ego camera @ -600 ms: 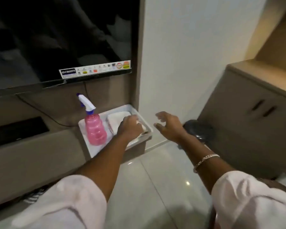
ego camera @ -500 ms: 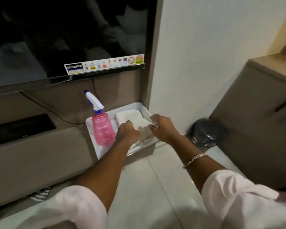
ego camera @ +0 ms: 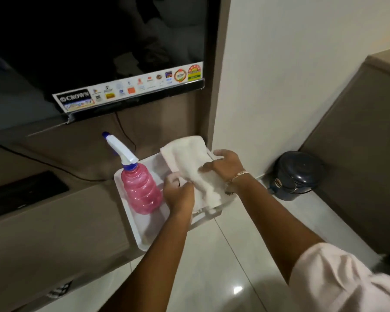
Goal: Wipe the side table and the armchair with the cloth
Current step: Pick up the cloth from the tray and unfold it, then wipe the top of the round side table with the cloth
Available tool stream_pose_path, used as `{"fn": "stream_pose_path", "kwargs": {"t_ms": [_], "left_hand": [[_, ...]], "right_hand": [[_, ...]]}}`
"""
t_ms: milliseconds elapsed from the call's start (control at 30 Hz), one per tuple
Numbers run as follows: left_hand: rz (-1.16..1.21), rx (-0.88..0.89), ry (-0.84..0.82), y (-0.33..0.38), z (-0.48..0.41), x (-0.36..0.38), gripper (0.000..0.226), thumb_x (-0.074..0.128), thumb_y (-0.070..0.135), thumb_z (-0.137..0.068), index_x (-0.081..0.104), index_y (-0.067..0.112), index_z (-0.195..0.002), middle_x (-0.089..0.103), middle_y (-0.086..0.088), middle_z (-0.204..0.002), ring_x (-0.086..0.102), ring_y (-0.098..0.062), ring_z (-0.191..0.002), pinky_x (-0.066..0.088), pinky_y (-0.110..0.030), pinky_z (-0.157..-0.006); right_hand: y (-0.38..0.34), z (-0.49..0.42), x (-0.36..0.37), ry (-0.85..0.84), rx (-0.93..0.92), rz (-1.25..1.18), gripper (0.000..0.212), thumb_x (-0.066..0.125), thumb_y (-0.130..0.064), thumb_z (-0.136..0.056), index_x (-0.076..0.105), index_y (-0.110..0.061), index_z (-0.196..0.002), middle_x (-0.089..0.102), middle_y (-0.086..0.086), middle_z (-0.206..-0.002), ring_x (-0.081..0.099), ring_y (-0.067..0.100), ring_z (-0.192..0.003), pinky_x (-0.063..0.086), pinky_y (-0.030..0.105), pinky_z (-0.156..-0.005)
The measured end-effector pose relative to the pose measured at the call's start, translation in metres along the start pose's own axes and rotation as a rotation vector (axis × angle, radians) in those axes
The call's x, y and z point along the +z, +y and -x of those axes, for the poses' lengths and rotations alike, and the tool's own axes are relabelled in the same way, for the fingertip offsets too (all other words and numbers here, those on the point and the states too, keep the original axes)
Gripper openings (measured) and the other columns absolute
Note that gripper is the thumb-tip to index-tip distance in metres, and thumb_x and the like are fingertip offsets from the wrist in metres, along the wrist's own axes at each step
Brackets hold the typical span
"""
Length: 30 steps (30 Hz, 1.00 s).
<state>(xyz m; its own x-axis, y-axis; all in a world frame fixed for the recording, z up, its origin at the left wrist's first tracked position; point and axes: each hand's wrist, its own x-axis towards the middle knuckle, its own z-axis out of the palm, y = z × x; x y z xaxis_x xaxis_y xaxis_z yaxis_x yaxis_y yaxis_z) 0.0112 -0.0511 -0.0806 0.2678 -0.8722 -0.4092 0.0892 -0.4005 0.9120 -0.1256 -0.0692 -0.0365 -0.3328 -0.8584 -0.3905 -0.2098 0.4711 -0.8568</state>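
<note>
Lifting off the tray [ego camera: 131, 224] now, cloth [ego camera: 189, 163] between both hands.

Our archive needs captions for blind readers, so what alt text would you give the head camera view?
Both hands, left hand and right hand, hold a white cloth over a white tray, next to a pink spray bottle standing in it. A dark television hangs above; a small dark bin sits on the tiled floor at right.

A home living room: wall-mounted television [ego camera: 95, 52], low cabinet [ego camera: 43, 233], tiled floor [ego camera: 223, 266].
</note>
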Motion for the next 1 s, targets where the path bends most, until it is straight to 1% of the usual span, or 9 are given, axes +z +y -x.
{"fn": "stream_pose_path", "kwargs": {"t_ms": [67,133,200,333,400,600,800,900,1000], "left_hand": [[0.106,0.098,-0.109,0.007,0.022,0.001,0.04,0.071,0.01,-0.075,0.059,0.034,-0.105,0.069,-0.001,-0.121,0.069,-0.021,-0.109,0.058,-0.036,-0.089],[0.202,0.114,-0.294,0.015,0.046,0.008,0.064,0.076,0.02,-0.072,0.051,0.026,-0.131,0.067,0.001,-0.129,0.068,-0.017,-0.114,0.057,-0.037,-0.093],[0.195,0.091,-0.506,0.02,0.073,0.023,0.074,0.078,0.023,-0.072,0.048,0.024,-0.14,0.07,0.002,-0.129,0.07,-0.019,-0.115,0.058,-0.037,-0.091],[-0.026,0.093,-0.851,0.01,0.158,0.073,0.046,0.074,0.017,-0.071,0.068,0.015,-0.117,0.077,-0.011,-0.115,0.072,-0.034,-0.109,0.058,-0.05,-0.092],[-0.158,0.134,-0.967,-0.009,0.221,0.098,0.039,0.073,0.018,-0.069,0.072,0.019,-0.108,0.08,-0.007,-0.107,0.073,-0.033,-0.105,0.058,-0.051,-0.092],[-0.395,0.21,-1.315,-0.129,0.444,0.145,0.022,0.074,0.001,-0.079,0.072,0.016,-0.095,0.078,-0.009,-0.099,0.07,-0.026,-0.095,0.059,-0.032,-0.081],[-0.612,0.083,-1.515,-0.309,0.661,0.149,0.019,0.07,0.0,-0.083,0.071,0.012,-0.098,0.075,-0.021,-0.109,0.069,-0.033,-0.097,0.055,-0.05,-0.091],[-0.696,0.084,-1.575,-0.396,0.756,0.134,0.01,0.067,0.001,-0.084,0.068,0.003,-0.093,0.073,-0.013,-0.096,0.066,-0.028,-0.088,0.054,-0.037,-0.077],[-0.757,0.084,-1.579,-0.482,0.819,0.122,0.018,0.06,-0.001,-0.084,0.071,0.007,-0.096,0.07,-0.004,-0.089,0.064,-0.019,-0.082,0.049,-0.024,-0.066]], "right_hand": [[-0.001,0.029,-0.035,-0.043,-0.002,-0.21,0.074,0.087,-0.013,-0.061,0.062,-0.016,-0.13,0.069,0.007,-0.121,0.066,0.032,-0.109,0.057,0.039,-0.087],[0.01,0.063,-0.073,-0.081,-0.024,-0.364,0.052,0.081,-0.004,-0.061,0.074,-0.014,-0.112,0.079,0.01,-0.108,0.072,0.032,-0.105,0.06,0.041,-0.082],[0.031,0.099,-0.112,-0.086,-0.027,-0.463,0.04,0.076,0.004,-0.069,0.074,-0.005,-0.108,0.077,0.019,-0.112,0.072,0.033,-0.103,0.06,0.053,-0.093],[0.099,0.187,-0.193,0.031,-0.023,-0.576,0.065,0.076,0.005,-0.066,0.06,-0.001,-0.128,0.065,0.025,-0.132,0.063,0.045,-0.12,0.05,0.064,-0.103],[0.145,0.242,-0.231,0.162,-0.003,-0.643,0.073,0.077,0.004,-0.06,0.055,0.001,-0.13,0.063,0.028,-0.134,0.061,0.048,-0.122,0.047,0.066,-0.105],[0.313,0.437,-0.325,0.618,0.079,-0.855,0.046,0.083,-0.005,-0.074,0.058,-0.003,-0.112,0.066,0.03,-0.122,0.064,0.042,-0.105,0.048,0.061,-0.099],[0.499,0.621,-0.374,1.087,0.242,-0.893,0.055,0.082,-0.028,-0.06,0.058,-0.015,-0.107,0.071,0.01,-0.107,0.071,0.018,-0.085,0.06,0.029,-0.068],[0.582,0.684,-0.373,1.342,0.42,-0.734,0.071,0.081,-0.048,-0.071,0.053,-0.017,-0.128,0.068,0.006,-0.123,0.069,0.022,-0.105,0.059,0.036,-0.085],[0.668,0.724,-0.374,1.56,0.577,-0.525,0.071,0.078,-0.045,-0.082,0.045,-0.025,-0.141,0.059,0.002,-0.139,0.057,0.023,-0.124,0.048,0.043,-0.108]]}}
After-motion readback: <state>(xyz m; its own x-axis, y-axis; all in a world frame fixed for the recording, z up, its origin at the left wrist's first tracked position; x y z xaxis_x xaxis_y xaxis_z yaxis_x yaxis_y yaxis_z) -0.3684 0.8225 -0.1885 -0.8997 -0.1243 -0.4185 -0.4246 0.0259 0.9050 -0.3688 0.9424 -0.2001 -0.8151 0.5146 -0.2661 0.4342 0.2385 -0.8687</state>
